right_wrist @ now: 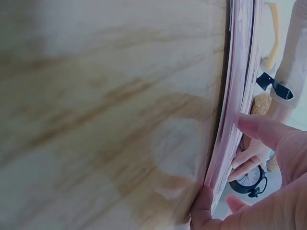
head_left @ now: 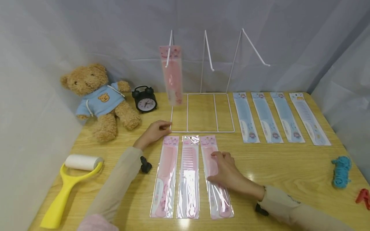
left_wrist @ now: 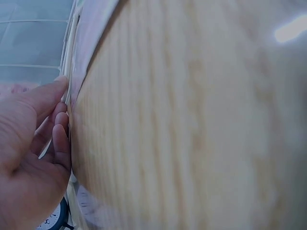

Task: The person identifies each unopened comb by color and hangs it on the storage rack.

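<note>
Wooden table (head_left: 289,166) with packaged pink combs (head_left: 189,179), blue combs (head_left: 266,117), teddy bear (head_left: 98,96), alarm clock (head_left: 144,99), lint roller (head_left: 69,183).

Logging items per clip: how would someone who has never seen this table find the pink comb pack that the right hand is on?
Start at the white wire rack in the middle of the wooden table. Just in front of it lie three pink comb packs side by side. The one meant is the rightmost pink comb pack, the only one with the right hand resting on it.
</note>
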{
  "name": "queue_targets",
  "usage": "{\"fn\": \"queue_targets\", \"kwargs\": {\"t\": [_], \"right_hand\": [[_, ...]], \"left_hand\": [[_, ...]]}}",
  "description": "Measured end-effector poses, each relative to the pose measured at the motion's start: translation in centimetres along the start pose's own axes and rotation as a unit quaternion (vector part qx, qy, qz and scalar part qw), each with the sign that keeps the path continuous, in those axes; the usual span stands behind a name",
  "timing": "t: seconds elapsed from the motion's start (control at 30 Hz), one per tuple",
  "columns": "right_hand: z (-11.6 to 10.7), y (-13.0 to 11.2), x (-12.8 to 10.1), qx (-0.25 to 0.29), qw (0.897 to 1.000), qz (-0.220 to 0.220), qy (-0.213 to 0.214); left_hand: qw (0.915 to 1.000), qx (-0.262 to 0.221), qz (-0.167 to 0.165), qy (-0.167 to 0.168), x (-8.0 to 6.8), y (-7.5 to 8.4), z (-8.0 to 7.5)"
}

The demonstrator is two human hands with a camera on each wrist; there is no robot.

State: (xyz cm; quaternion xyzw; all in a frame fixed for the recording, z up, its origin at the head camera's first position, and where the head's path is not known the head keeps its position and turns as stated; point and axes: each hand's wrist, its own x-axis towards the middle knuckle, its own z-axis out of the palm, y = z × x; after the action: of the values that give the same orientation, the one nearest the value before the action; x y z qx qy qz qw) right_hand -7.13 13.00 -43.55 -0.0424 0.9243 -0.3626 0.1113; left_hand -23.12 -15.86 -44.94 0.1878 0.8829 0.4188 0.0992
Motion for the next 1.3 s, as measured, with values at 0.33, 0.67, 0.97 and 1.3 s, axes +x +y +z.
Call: {"fn": "queue_targets", "kwargs": {"t": [0.33,0.67,0.97,1.3], "right_hand": [[-0.1,0.3,0.0,0.020,1.000,0.007,-0.013],[-0.4,0.7,0.2,0.002,0.998,-0.059,-0.034],[-0.4,0.0,0.4,-0.031,0.997,-0.063,-0.021],[-1.1,0.7,1.0,-0.018,0.997,-0.062,-0.031]], "left_hand": [[1.0000,-0.003,-0.007,-0.004,-0.1,0.2,0.0],[0.9999,-0.015,0.000,0.000,0.1,-0.4,0.2],[0.9999,-0.008,-0.006,0.000,0.1,-0.1,0.0],[0.9999,-0.007,-0.011,-0.004,0.0,0.2,-0.1]]}}
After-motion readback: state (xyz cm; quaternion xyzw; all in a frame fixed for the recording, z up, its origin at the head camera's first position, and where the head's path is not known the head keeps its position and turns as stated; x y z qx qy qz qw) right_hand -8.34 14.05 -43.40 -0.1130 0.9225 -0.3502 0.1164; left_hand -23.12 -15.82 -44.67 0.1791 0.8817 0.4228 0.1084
